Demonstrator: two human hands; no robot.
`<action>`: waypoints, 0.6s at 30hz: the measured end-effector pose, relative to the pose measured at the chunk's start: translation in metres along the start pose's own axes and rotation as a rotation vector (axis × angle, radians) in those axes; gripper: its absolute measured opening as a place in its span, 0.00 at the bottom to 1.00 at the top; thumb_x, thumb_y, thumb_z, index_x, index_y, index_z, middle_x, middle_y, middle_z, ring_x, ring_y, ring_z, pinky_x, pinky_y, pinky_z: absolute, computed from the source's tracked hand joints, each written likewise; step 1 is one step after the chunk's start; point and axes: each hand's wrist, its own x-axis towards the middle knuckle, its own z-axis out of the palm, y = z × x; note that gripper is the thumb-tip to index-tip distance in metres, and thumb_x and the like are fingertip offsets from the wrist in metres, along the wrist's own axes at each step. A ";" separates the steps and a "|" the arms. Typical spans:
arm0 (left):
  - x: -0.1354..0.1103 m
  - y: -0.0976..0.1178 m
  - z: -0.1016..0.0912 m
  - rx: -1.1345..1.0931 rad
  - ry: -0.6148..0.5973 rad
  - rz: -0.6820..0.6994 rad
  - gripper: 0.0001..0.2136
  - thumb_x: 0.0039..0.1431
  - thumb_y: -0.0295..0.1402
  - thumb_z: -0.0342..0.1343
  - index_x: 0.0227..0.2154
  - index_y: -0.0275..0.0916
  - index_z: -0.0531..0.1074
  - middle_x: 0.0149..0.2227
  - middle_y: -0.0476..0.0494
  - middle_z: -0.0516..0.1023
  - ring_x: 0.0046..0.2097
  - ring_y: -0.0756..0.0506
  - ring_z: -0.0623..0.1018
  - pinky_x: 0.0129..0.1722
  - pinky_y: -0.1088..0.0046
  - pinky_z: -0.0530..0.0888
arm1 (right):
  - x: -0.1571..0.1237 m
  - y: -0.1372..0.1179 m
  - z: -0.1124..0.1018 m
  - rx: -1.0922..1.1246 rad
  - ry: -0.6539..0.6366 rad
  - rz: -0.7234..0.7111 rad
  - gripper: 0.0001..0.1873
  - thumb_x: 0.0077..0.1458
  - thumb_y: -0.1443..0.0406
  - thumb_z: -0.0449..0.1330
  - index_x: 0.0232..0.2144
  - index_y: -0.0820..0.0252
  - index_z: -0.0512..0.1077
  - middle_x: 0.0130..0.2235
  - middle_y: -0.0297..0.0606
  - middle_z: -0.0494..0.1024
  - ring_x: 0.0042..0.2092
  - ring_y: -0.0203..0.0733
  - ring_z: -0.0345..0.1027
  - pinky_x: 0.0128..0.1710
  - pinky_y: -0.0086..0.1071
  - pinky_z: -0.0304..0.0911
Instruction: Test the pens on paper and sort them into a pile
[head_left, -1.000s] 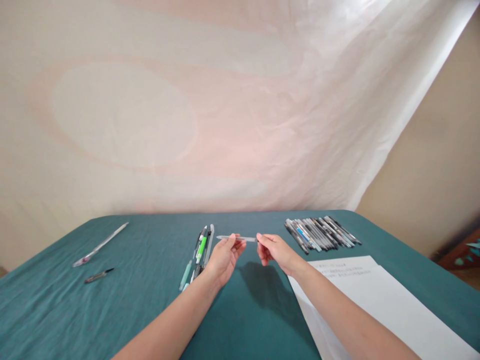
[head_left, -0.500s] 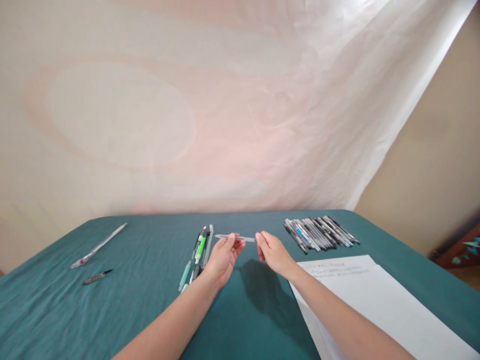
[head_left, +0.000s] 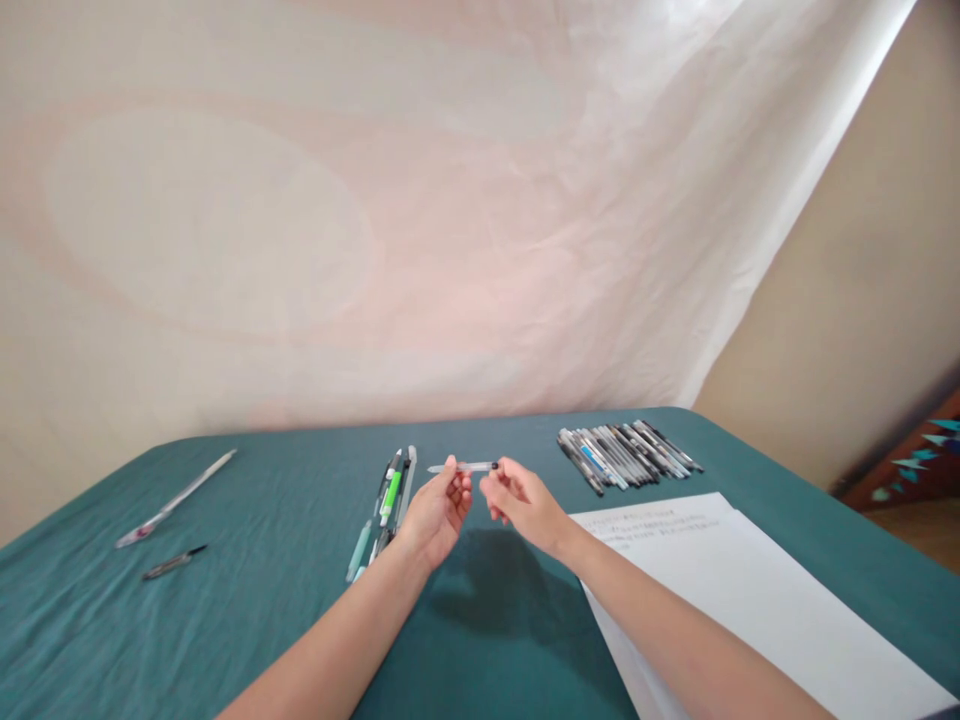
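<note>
A clear pen with a dark end lies level between my two hands, just above the teal tablecloth. My left hand pinches its left half with thumb and fingertips. My right hand is closed on its right, dark end. A small bunch of pens, one with a green barrel, lies just left of my left hand. To the right of my right forearm lies a white sheet of paper with faint lines of writing at its top.
A row of several dark and grey pens lies at the back right of the table. At far left lie a long white pen and a short dark piece. A pale cloth backdrop hangs behind the table.
My right hand has moved left along the pen toward my left hand, so less of the pen shows between them. The view has shifted a little.
</note>
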 end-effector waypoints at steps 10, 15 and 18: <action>-0.018 -0.017 0.010 0.216 -0.152 -0.067 0.07 0.50 0.33 0.57 0.31 0.35 0.70 0.22 0.52 0.70 0.21 0.56 0.69 0.15 0.86 0.60 | -0.005 -0.012 -0.005 -0.573 0.023 -0.298 0.21 0.56 0.59 0.49 0.53 0.50 0.59 0.46 0.38 0.63 0.42 0.38 0.62 0.43 0.32 0.59; -0.032 -0.027 0.016 0.708 -0.346 0.136 0.14 0.55 0.42 0.48 0.29 0.35 0.71 0.28 0.45 0.74 0.28 0.51 0.71 0.26 0.78 0.66 | 0.000 -0.038 -0.035 -0.632 0.092 -0.264 0.20 0.58 0.55 0.45 0.45 0.54 0.69 0.37 0.37 0.67 0.36 0.37 0.64 0.39 0.30 0.58; -0.051 -0.035 0.023 1.216 -0.558 0.400 0.12 0.56 0.40 0.48 0.31 0.39 0.73 0.33 0.44 0.75 0.37 0.46 0.72 0.38 0.72 0.66 | -0.005 -0.042 -0.067 -0.557 0.207 -0.193 0.25 0.57 0.52 0.42 0.37 0.59 0.73 0.28 0.37 0.68 0.31 0.37 0.63 0.32 0.29 0.58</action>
